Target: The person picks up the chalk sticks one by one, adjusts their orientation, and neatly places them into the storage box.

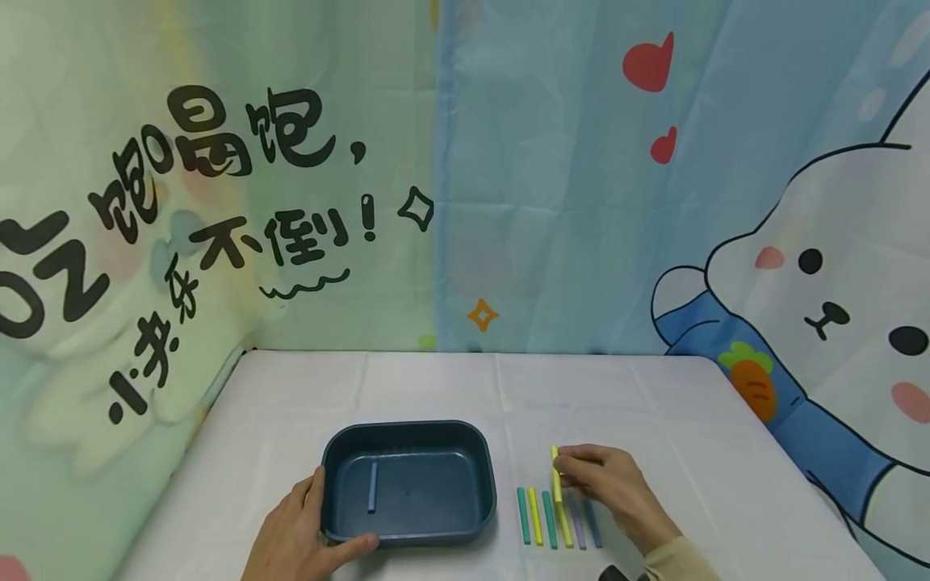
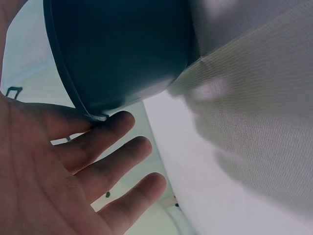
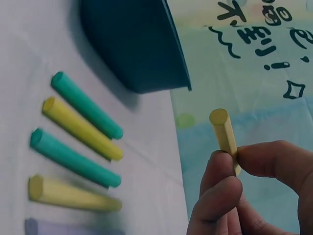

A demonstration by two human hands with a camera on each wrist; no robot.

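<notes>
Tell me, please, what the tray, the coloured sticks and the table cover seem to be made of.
The tray looks like moulded plastic with a soft sheen: rounded corners, thin even rim. The coloured sticks look like chalk, matte with plain flat ends, though another material can't be ruled out. The table cover seems woven cloth, dull-finished: a fine weave and creases show.

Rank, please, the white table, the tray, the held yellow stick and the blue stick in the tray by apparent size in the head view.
1. White table
2. Tray
3. Held yellow stick and blue stick: too alike to rank; the yellow is partly covered.
</notes>
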